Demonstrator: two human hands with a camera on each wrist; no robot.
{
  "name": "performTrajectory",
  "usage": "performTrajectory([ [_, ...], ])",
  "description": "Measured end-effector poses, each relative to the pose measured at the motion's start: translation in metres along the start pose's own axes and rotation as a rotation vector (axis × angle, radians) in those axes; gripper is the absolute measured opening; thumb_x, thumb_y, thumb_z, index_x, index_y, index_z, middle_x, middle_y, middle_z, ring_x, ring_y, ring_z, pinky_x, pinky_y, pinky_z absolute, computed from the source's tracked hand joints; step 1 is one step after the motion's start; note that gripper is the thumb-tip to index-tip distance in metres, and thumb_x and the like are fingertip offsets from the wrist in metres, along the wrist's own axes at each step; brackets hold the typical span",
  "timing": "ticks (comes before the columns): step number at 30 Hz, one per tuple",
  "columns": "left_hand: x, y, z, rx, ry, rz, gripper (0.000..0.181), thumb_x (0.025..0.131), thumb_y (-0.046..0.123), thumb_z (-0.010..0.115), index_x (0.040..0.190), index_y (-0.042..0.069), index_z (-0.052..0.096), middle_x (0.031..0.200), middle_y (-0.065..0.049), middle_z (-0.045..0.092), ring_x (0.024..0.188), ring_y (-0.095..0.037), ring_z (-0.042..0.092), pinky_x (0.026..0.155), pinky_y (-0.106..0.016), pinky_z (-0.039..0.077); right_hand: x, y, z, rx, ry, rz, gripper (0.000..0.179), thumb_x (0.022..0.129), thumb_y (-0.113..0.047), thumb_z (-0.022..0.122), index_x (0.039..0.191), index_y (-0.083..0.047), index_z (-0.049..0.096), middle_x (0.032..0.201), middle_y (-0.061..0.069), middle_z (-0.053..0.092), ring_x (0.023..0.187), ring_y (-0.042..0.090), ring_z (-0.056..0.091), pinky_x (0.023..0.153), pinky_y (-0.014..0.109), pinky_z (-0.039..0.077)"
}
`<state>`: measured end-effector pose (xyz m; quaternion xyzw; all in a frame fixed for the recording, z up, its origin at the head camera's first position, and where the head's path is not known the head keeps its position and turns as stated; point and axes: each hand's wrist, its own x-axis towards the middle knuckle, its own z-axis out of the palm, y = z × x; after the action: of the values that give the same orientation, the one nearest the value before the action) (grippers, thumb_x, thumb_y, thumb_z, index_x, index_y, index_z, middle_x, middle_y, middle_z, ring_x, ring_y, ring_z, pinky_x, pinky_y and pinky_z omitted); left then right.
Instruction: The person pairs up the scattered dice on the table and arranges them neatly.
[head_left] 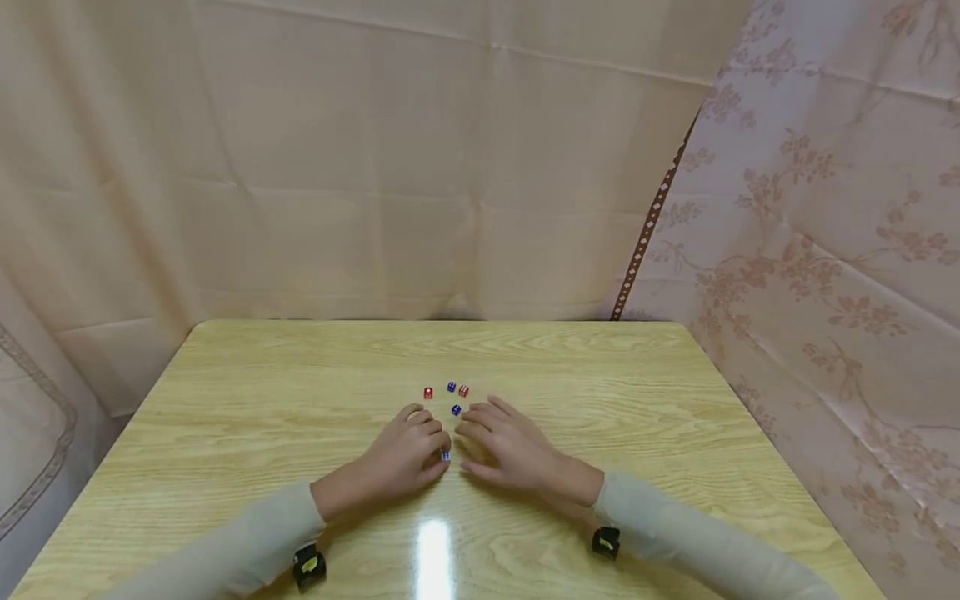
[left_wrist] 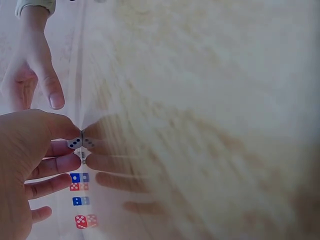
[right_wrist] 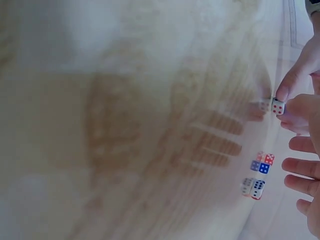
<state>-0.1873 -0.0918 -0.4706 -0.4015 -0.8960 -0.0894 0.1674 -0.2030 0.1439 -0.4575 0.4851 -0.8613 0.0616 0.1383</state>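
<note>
My left hand [head_left: 405, 454] rests low on the table and pinches a small white die [left_wrist: 75, 143] between thumb and index finger. Seen from the right wrist, that white die [right_wrist: 278, 106] shows red pips. Opposite it, my right hand [head_left: 513, 446] lies with its fingers relaxed and apart, holding nothing. Just beyond the fingertips are a near blue die [head_left: 456, 410], a farther blue die [head_left: 452, 387], a red die [head_left: 463, 390] beside that, and another red die [head_left: 428, 392] to the left.
The dice and hands are on a glossy wood-grain table [head_left: 262, 400] that mirrors them. A beige curtain [head_left: 337, 167] hangs behind its far edge, and a flowered curtain [head_left: 825, 250] hangs on the right. Dark devices sit at both wrists.
</note>
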Motion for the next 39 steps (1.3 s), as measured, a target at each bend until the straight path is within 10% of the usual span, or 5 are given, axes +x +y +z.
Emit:
performTrajectory([
  [39, -0.011, 0.000, -0.010, -0.030, -0.042, -0.024, 0.021, 0.086, 0.034, 0.076, 0.096, 0.016, 0.075, 0.092, 0.003, 0.072, 0.090, -0.016, 0.062, 0.100, -0.046, 0.046, 0.003, -0.019, 0.016, -0.038, 0.026, -0.031, 0.025, 0.095, -0.035, 0.070, 0.109, -0.016, 0.074, 0.105, -0.003, 0.071, 0.105, 0.015, 0.065, 0.110, 0.043, 0.045],
])
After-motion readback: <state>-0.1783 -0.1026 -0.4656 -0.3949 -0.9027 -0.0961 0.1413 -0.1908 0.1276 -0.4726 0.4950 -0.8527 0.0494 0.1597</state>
